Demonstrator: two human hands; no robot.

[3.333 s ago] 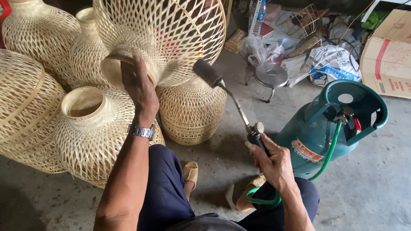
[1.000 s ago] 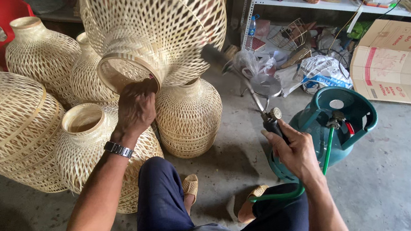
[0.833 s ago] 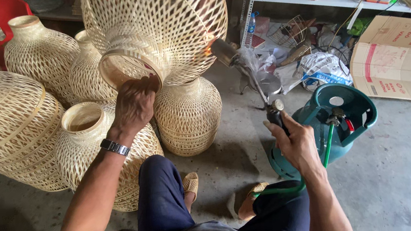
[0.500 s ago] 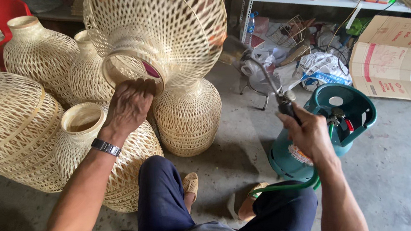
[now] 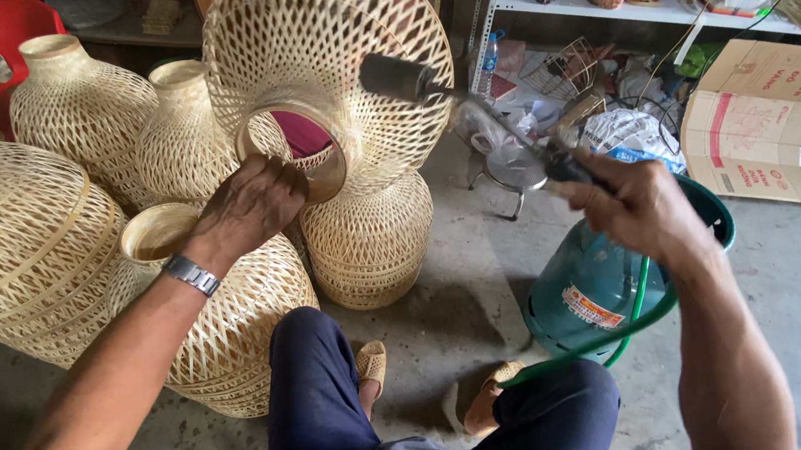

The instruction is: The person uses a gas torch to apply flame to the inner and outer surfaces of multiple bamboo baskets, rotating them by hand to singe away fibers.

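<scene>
Workshop floor: woven basket [image 5: 335, 55] in left hand [image 5: 247, 205], torch [image 5: 468, 116] in right hand [image 5: 639, 207]

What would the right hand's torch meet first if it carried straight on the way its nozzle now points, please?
Most likely the woven bamboo shade held up by the left hand. The torch in the right hand already overlaps it, though depth is unclear.

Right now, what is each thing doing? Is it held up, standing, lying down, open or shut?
Left hand: gripping the held basket's neck ring.
Held basket: lifted, tipped on its side.
Right hand: closed on the torch handle.
Torch: nozzle against the held basket; no flame visible.
Gas tank: tilted on the floor, hose attached.
Floor baskets: upright, mouths open.
Cardboard box: on its side.
</scene>
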